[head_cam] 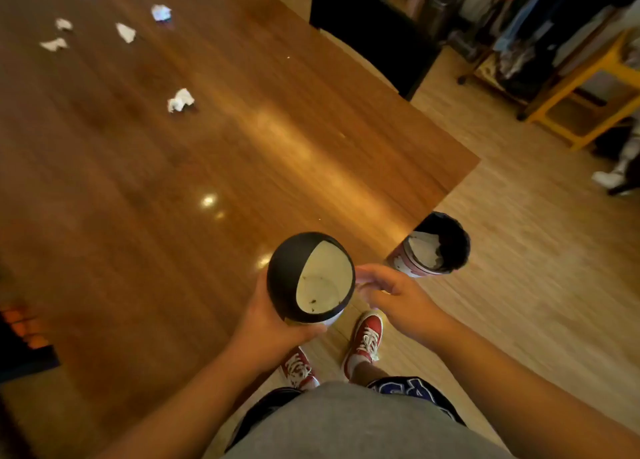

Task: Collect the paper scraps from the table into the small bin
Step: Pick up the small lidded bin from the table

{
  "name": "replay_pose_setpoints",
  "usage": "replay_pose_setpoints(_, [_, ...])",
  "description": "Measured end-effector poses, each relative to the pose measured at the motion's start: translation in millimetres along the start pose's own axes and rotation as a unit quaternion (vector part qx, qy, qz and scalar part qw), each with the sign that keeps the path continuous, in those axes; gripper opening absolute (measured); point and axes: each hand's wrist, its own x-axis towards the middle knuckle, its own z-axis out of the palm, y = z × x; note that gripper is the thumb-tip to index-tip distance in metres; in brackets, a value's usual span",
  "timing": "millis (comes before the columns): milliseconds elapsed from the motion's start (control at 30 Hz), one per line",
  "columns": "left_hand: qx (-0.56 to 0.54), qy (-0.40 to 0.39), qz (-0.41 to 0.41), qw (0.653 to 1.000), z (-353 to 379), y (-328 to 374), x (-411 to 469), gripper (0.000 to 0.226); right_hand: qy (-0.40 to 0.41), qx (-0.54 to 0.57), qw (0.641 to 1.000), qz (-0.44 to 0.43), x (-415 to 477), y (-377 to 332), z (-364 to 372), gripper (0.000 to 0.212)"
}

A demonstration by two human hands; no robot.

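Observation:
My left hand [273, 323] grips a small bin [311, 278] with a black domed lid and a white inside, held over the near edge of the wooden table [173, 181]. Only a few dark specks lie inside it. My right hand [391, 294] is beside the bin's right side, fingers apart, touching or almost touching its rim. Several crumpled white paper scraps lie far up the table: one nearest [180, 100], others at the far left [54, 44] and further back [161, 12].
A larger bin [433, 247] with a black liner and white paper inside stands on the floor by the table's corner. A black cabinet [374, 32], a clothes rack [540, 25] and a yellow stool [585, 87] stand beyond. My red shoes [367, 337] are on the floor.

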Motion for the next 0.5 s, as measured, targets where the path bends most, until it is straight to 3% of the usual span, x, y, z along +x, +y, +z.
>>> replay_pose_setpoints(100, [0.01,-0.064,0.008,0.998,30,9,2,0.103,0.127,-0.015,0.988,0.087,-53,57,-30,0.025])
replay_pose_setpoints(233, [0.028,-0.14,0.019,0.99,77,22,-4,0.101,0.234,0.03,0.947,0.22,-136,139,-63,0.023])
replay_pose_setpoints(500, [0.103,-0.233,0.03,0.967,217,36,-36,0.107,0.298,0.102,0.86,0.402,-299,304,-97,0.013])
